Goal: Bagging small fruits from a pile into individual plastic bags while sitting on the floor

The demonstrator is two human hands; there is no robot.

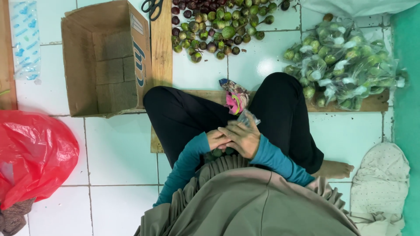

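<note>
Gripping a crinkled clear bag (248, 117), your right hand (243, 139) overlaps your left hand (217, 140), curled around round green fruit (217, 152).

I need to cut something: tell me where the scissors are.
In the head view, the scissors lie at the top edge on a wooden plank, between the open cardboard box and the pile of loose fruit.

Your left hand (217, 140) and right hand (243, 139) met in your lap, gripping a small clear bag (248, 118); loose fruit pile (221, 27) and cardboard box (105, 57) lay ahead.
</note>
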